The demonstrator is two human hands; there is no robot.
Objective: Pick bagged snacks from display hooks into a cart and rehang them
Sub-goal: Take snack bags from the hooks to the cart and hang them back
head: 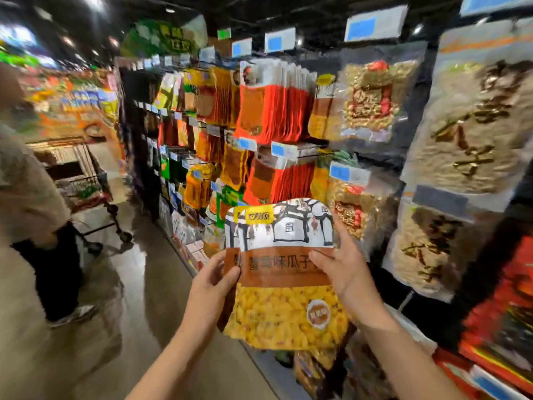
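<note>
**Snack bag held at the hanging display**

Item: one snack bag (281,272), white at the top with an ink-drawn building and a yellow logo, a brown band with printed characters across the middle, and a yellow lower half showing kernels. It was held upright in the air in front of the display rack (259,111), clear of the hooks and well apart from the cart.

Left hand (212,280): gripped the bag's left edge at the brown band, thumb on the front face and the other fingers curled behind.

Right hand (343,267): gripped the bag's right edge at the same height, thumb on the front and fingers behind the bag.

Display rack: rows of hanging bags, mostly red and orange (271,108) directly beyond the held bag, with clear bags of seeds (372,99) to the right. Blue-and-white price tags (284,150) sat at the hook ends.

Cart (86,186): a wire shopping cart on wheels stood down the aisle to the left, beside the rack's far end.

Bystander (31,197): a person in a beige top and dark trousers stood at the left edge, near the cart.
</note>
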